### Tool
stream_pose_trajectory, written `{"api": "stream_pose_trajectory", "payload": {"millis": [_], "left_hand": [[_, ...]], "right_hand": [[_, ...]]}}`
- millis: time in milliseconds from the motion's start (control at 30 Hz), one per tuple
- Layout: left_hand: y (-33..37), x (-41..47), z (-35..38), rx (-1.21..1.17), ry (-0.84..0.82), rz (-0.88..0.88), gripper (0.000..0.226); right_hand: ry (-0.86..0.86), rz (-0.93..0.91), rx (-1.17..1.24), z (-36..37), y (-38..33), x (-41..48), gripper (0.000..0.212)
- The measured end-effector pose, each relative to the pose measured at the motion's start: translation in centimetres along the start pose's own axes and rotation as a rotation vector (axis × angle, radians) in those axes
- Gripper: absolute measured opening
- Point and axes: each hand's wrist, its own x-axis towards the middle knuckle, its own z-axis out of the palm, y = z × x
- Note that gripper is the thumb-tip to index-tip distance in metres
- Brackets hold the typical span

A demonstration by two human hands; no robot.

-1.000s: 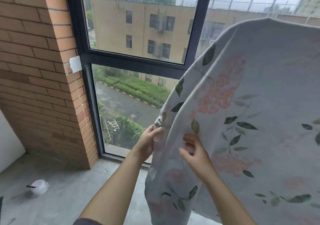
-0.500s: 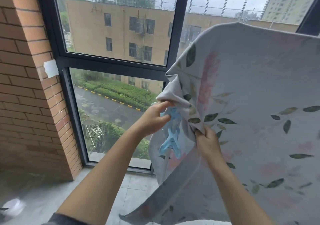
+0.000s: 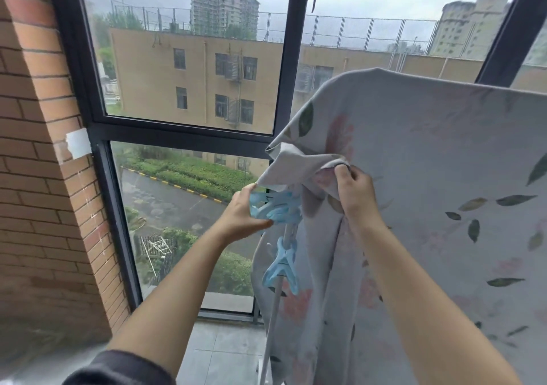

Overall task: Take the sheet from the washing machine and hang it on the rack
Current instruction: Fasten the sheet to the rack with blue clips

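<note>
Balcony window (image 3: 189, 136) behind. Sheet (image 3: 429, 162): already draped high, right of frame, its edge now bunched in my right hand (image 3: 353, 198), centre. Left hand (image 3: 239, 216): off that edge since a second ago, now grips blue clip (image 3: 278, 208) by rack pole (image 3: 273, 310). Pegging stage, I judge.

This is an enclosed balcony in an upper-floor flat, used for drying laundry. A brick wall (image 3: 38, 177) closes the left side and meets tall glazing in a dark window frame (image 3: 183, 131) that runs almost down to a grey tiled floor (image 3: 225, 352). Through the glass I look down on a wet road (image 3: 165, 204), a hedge (image 3: 189, 171) and a tan building (image 3: 192, 82) opposite, with a tower block (image 3: 222, 9) behind, so we stand well above street level. By the window is a rack (image 3: 274, 310) with a white pole, blue clothes pegs (image 3: 282, 262) on it, and a floral sheet (image 3: 429, 162) draped over the top.
</note>
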Motion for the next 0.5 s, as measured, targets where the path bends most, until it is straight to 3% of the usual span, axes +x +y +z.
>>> {"api": "stream_pose_trajectory", "payload": {"millis": [233, 500], "left_hand": [[0.3, -0.7, -1.3, 0.008, 0.215, 0.094, 0.055], [2.0, -1.8, -4.6, 0.061, 0.369, 0.228, 0.039]], "right_hand": [[0.011, 0.017, -0.106, 1.2, -0.3, 2.3, 0.016], [-0.083, -0.025, -0.316, -0.3, 0.6, 2.5, 0.019]]}}
